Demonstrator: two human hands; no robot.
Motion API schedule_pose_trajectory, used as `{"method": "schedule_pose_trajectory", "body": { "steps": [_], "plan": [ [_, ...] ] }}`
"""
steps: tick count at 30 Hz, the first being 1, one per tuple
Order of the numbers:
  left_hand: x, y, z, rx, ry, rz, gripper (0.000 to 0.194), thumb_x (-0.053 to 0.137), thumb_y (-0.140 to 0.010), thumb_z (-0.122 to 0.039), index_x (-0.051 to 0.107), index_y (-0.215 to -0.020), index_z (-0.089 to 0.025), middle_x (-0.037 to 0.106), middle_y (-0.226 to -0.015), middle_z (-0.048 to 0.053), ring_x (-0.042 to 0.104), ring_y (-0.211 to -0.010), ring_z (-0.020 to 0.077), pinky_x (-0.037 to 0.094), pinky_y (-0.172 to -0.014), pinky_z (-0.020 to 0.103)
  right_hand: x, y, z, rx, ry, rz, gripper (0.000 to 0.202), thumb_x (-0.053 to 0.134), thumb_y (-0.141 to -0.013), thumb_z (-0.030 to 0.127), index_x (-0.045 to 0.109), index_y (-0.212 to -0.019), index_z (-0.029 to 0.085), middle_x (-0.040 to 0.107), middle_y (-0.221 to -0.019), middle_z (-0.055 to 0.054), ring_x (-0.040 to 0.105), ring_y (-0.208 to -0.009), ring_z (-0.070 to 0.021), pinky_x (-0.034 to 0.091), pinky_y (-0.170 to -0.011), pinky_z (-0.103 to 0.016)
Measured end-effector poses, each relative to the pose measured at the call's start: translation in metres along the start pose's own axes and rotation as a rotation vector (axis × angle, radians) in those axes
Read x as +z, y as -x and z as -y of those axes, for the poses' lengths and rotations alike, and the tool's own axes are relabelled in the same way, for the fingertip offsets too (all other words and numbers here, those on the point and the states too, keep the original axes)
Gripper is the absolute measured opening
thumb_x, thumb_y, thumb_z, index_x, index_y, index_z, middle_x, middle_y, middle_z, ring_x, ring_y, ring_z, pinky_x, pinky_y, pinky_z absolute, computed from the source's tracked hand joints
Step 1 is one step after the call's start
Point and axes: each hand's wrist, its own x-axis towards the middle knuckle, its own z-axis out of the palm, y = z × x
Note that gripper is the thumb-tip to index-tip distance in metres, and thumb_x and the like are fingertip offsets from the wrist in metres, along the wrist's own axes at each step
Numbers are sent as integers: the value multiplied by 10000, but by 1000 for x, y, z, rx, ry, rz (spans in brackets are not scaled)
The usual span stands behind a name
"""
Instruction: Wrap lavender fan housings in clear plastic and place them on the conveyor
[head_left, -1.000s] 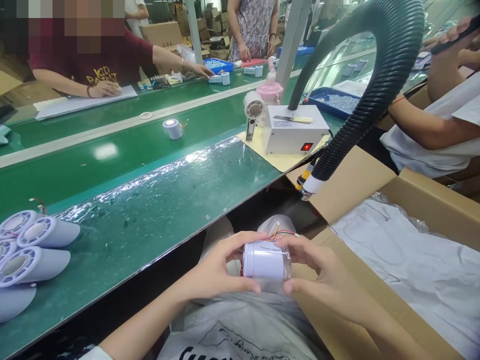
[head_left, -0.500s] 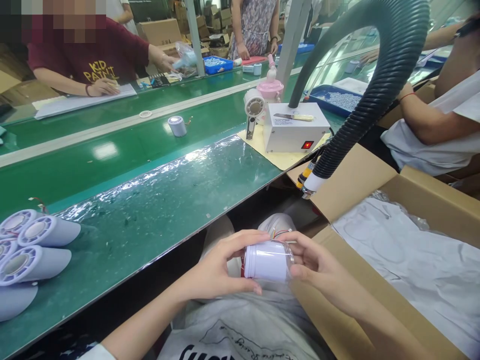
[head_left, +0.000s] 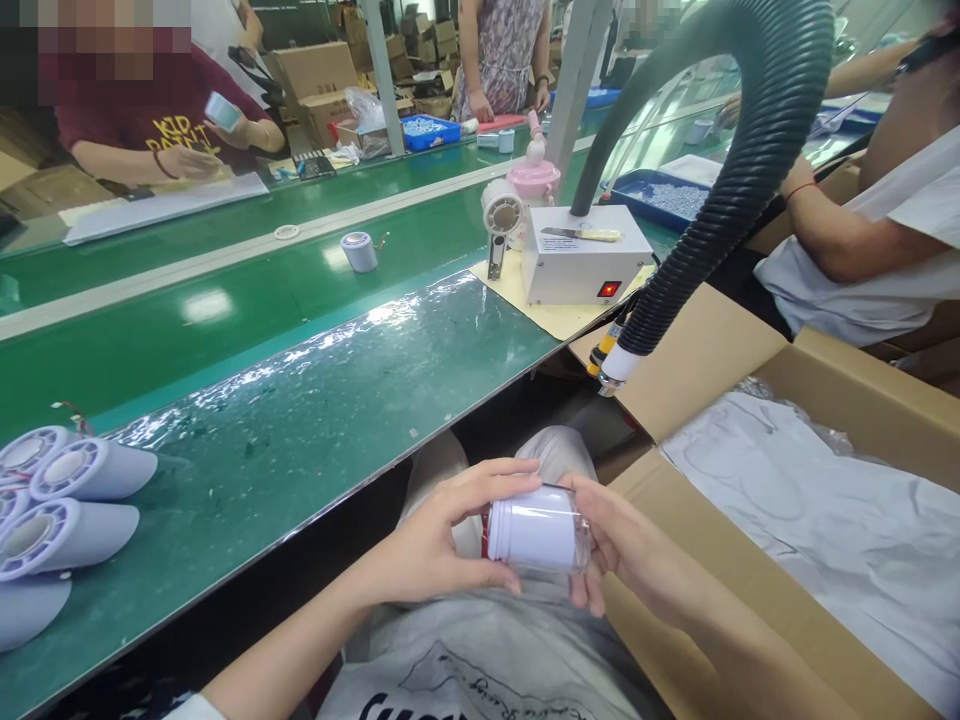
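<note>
Above my lap, a pale lavender cylindrical housing point(head_left: 534, 530) lies on its side with clear plastic around it and a strip of red at its left end. My left hand point(head_left: 457, 530) is closed around the left end, thumb below and fingers over the top. At the right end, my right hand point(head_left: 604, 540) grips the clear rim, its lower fingers curled beneath. Several similar housings point(head_left: 94, 468), with vaned round ends, lie stacked at the left on the green bench point(head_left: 322, 400).
A lone housing point(head_left: 360, 252) stands on the green belt point(head_left: 255, 265). A white box point(head_left: 585, 255) with a lit red switch carries a knife and a black corrugated hose point(head_left: 757, 130). An open carton point(head_left: 712, 370) is at my right. Co-workers sit and stand around the line.
My right hand has turned, its fingers now lower under the right end; the wires above the housing are out of sight. Across the belt, a co-worker has raised a light blue part.
</note>
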Motion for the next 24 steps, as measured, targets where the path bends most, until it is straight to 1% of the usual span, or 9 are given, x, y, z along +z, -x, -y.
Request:
{"method": "schedule_pose_trajectory", "body": {
  "steps": [6,8,10,12,13,15,17,20,24],
  "plan": [
    [3,2,-4,-77,76,3,693,754,-782,-257,445,-1374,-441,417,-1408,-17,402,-1315,149,389,-1093,283,4,-1,7,198,-92,15,1052,465,-474,1001,316,-1023,116,557,-634,-81,505,-423,-119,338,-366,-150],
    [4,4,-8,-147,162,-9,663,732,-802,-238,442,-1366,-431,415,-1378,-11,445,-1262,134,414,-1060,239,3,-1,3,158,8,-29,1014,351,-531,1026,368,-957,106,527,-603,-85,492,-425,-130,335,-359,-187],
    [5,5,-12,-224,241,-27,644,718,-822,-249,429,-1370,-424,422,-1356,-3,497,-1209,128,448,-1020,222,0,0,-3,-83,261,-189,733,291,-833,834,413,-908,115,504,-600,-54,474,-457,-97,380,-416,-193],
    [6,5,-15,-279,322,-44,620,714,-831,-265,434,-1370,-388,442,-1322,12,539,-1140,116,479,-968,210,-6,0,-10,-488,564,-361,298,309,-1007,376,467,-1055,128,588,-826,-54,577,-688,-67,486,-600,-151],
    [6,4,-17,-296,350,-48,609,714,-834,-275,437,-1368,-365,451,-1302,20,545,-1116,113,483,-949,206,-9,0,-13,-703,718,-396,224,340,-977,183,449,-1169,144,596,-1045,-68,602,-909,-60,514,-769,-148],
    [7,3,-18,-317,418,-38,592,707,-842,-288,435,-1364,-347,460,-1270,32,549,-1056,105,489,-890,201,-15,1,-16,-1060,1001,-344,477,404,-873,-20,367,-1309,168,370,-1440,-102,412,-1320,-134,432,-1063,-272],
    [7,3,-17,-354,502,-14,590,684,-861,-298,414,-1383,-346,462,-1246,53,559,-962,105,521,-774,217,-18,2,-18,-1235,1152,-220,531,416,-829,-82,372,-1310,139,227,-1518,-126,259,-1417,-233,344,-1142,-396],
    [6,3,-14,-346,521,18,689,711,-831,-291,392,-1436,-378,460,-1310,55,574,-1021,138,537,-826,263,-20,6,-18,-1064,999,-146,561,550,-878,57,384,-1385,229,351,-1472,-64,375,-1361,-166,397,-1120,-289],
    [2,4,-13,-259,360,79,835,739,-800,-228,315,-1466,-501,374,-1448,-3,486,-1260,173,423,-1080,317,-17,12,-18,-605,247,48,572,605,-915,255,402,-1420,428,468,-1379,-3,494,-1263,-126,454,-1042,-216]
  ]
}}
